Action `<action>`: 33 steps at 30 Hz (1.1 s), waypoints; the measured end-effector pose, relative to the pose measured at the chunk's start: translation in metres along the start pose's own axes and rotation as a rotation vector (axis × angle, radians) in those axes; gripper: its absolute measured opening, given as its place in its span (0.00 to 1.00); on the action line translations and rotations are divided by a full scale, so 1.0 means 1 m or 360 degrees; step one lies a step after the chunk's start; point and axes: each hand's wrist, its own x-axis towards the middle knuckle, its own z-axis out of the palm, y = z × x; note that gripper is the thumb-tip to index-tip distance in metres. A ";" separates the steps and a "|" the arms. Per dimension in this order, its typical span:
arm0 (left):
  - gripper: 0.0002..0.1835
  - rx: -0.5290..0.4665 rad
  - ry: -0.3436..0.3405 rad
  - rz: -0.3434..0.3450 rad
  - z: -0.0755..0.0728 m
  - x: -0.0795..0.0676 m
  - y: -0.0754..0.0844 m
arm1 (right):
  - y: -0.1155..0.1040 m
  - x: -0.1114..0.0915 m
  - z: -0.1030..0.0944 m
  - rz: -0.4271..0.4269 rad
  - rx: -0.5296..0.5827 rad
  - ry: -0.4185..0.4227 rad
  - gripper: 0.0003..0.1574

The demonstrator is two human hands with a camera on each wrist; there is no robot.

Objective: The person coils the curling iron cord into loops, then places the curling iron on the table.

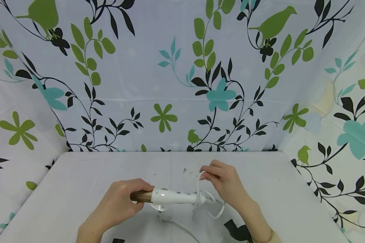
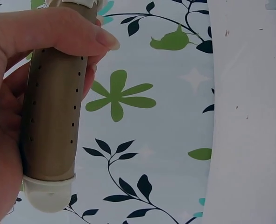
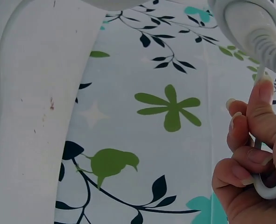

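A curling iron [image 1: 173,196] with a white handle and a brown-gold barrel lies level above the table in the head view. My left hand [image 1: 117,202] grips it by the barrel, thumb and fingers wrapped round. Rows of small holes and a pale end cap show on the barrel [image 2: 56,116] in the left wrist view. Between thumb and fingers, my right hand [image 1: 228,184] pinches the white power cord [image 1: 220,212], which loops round the handle's cord end. The right wrist view shows this cord [image 3: 268,191] passing through the curled fingers, below the ribbed cord sleeve [image 3: 268,53].
On the white table [image 1: 88,172], a white plug [image 1: 164,216] lies just below the curling iron, its cord trailing to the front edge. A black strap-like piece [image 1: 238,231] is by the right forearm. Small brown specks [image 1: 184,170] dot the tabletop. A leaf-patterned curtain [image 1: 182,74] surrounds the table.
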 end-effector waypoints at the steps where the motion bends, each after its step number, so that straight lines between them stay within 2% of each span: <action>1: 0.32 -0.0007 0.0004 0.0001 0.000 0.000 0.000 | 0.001 0.000 0.001 0.0029 0.0026 -0.0002 0.09; 7: 0.33 -0.0033 0.0027 0.0007 -0.001 0.000 0.001 | 0.006 -0.006 0.011 0.0242 0.0204 -0.0010 0.08; 15: 0.34 -0.0024 0.0065 0.0035 -0.002 0.001 0.000 | 0.008 -0.017 0.023 0.0554 0.0309 -0.0042 0.06; 21: 0.34 -0.0044 0.0097 0.0028 -0.002 0.000 0.000 | 0.006 -0.024 0.033 0.0799 0.0414 -0.0086 0.11; 24: 0.33 -0.0044 0.0115 0.0031 -0.002 0.000 0.000 | 0.007 -0.027 0.037 0.0810 0.0445 -0.0110 0.13; 27: 0.33 -0.0017 0.0130 0.0029 -0.001 0.000 -0.001 | 0.007 -0.030 0.040 0.0726 0.0392 -0.0147 0.09; 31: 0.33 0.0010 0.0161 0.0046 0.000 0.001 -0.002 | 0.007 -0.033 0.044 0.0617 0.0236 -0.0164 0.18; 33: 0.33 0.0021 0.0180 0.0058 0.000 0.002 -0.003 | 0.005 -0.034 0.045 0.0655 0.0244 -0.0177 0.21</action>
